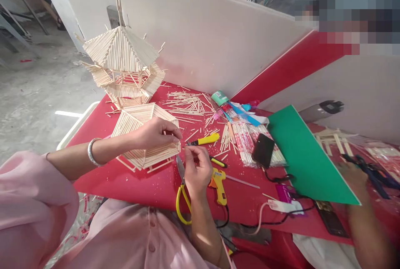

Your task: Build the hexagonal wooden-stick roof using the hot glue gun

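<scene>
A six-sided roof of thin wooden sticks (pixel 134 125) lies on the red table in front of me. My left hand (pixel 158 133) reaches across its top, fingers curled and closed at the right corner of the roof. Just beyond that corner, my right hand (pixel 197 167) is closed in a pinch. Whatever lies between its fingertips is too small to make out. Yellow-handled scissors (pixel 181 194) lie partly under my right wrist. A yellow hot glue gun (pixel 219 185) and a yellow utility knife (pixel 208 139) are close to that hand.
A stick pagoda (pixel 121 58) stands behind the roof. Loose sticks (pixel 187 103), bagged sticks (pixel 245 142), and a phone (pixel 263 150) cover the back and right. Another person's hand (pixel 354 177) is by a green board (pixel 312 156). Cables (pixel 281 221) trail along the front edge.
</scene>
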Motion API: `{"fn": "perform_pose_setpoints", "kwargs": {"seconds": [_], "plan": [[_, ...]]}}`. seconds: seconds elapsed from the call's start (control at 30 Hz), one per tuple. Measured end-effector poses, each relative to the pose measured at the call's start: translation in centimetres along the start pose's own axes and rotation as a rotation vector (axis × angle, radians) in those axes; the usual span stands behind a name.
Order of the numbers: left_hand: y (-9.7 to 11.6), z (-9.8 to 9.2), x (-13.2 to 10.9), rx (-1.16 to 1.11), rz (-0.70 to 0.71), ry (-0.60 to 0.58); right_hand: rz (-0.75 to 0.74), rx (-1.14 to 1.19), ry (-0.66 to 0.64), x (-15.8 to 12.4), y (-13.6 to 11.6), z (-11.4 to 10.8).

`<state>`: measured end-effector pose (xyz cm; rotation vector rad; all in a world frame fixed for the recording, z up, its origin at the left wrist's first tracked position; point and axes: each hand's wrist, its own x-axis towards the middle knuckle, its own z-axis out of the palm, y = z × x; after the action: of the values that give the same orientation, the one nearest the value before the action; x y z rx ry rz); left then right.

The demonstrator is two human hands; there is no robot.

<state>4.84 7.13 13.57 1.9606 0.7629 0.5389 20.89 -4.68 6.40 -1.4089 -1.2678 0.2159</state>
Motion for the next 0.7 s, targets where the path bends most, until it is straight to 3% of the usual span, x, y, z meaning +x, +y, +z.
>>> {"fn": "perform_pose_setpoints", "kwargs": {"seconds": [0.1, 0.23, 0.5, 0.7], "plan": [[0.5, 0.0, 0.1, -0.022, 0.023, -0.094, 0.112, 0.159, -0.028, 0.4, -0.4, 0.2], [1.0, -0.3, 0.3, -0.096, -0.006, -0.249, 0.086, 0.256, -0.049, 0.9, -1.2, 0.2], [0.8, -0.2, 0.1, -0.071, 0.016, -0.271, -0.021, 0.216, -0.021, 0.8, -1.5, -0.2], [1.3, -0.3, -0.1, 0.052, 0.185, -0.168, -0.039, 0.148, -0.058, 0.9, -1.3, -1.1]]}}
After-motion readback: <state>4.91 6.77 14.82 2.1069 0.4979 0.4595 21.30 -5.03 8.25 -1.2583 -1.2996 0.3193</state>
